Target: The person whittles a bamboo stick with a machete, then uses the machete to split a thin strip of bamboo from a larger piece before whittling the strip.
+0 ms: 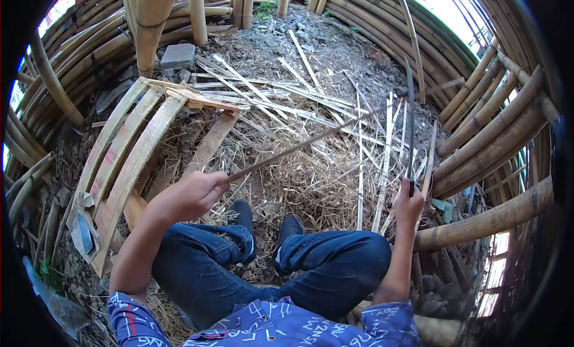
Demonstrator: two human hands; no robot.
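My left hand is closed around the near end of a long, thin bamboo strip, which slants away up and to the right. In my right hand is the dark handle of a long-bladed knife, its narrow blade pointing away from me. Strip and blade cross near the upper right in this view, with a small dark piece beside the crossing. Both forearms extend past my bent knees, over ground strewn with shavings.
Pale split strips lie scattered ahead. A slatted wooden pallet leans at the left, near a grey block. Bamboo poles are stacked on the right, and an upright bamboo post stands ahead to the left.
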